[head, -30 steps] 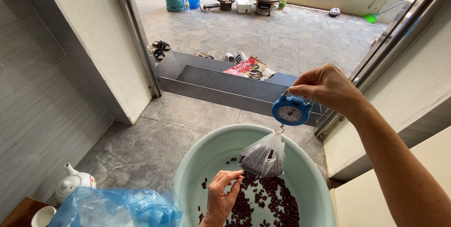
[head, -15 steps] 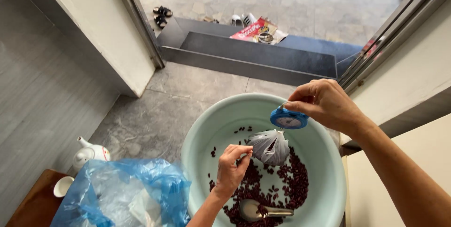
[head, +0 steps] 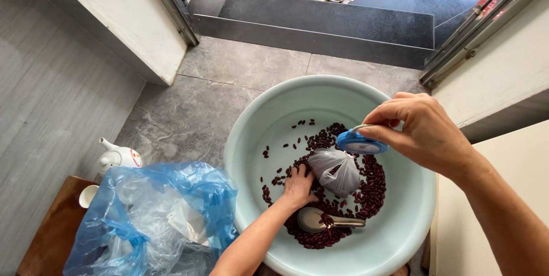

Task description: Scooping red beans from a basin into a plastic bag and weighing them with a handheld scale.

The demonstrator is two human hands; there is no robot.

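The right hand [head: 426, 133] pinches the ring of a small blue hanging scale [head: 361, 142], its fingers closed on it. Below that hand, a small clear bag of beans [head: 337, 170] hangs from the scale's hook, low over the red beans [head: 366, 190] in the pale green basin [head: 400, 236]. The left hand [head: 298, 187] rests among the beans just beside the bag, fingers loosely curled; whether it grips anything cannot be told. The bag looks soft, light and saggy, best held at its gathered neck. A metal spoon [head: 320, 220] lies near the left hand.

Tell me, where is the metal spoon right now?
The spoon lies in the pale green basin, on the red beans near its front edge, just below the left hand and the small clear bag.
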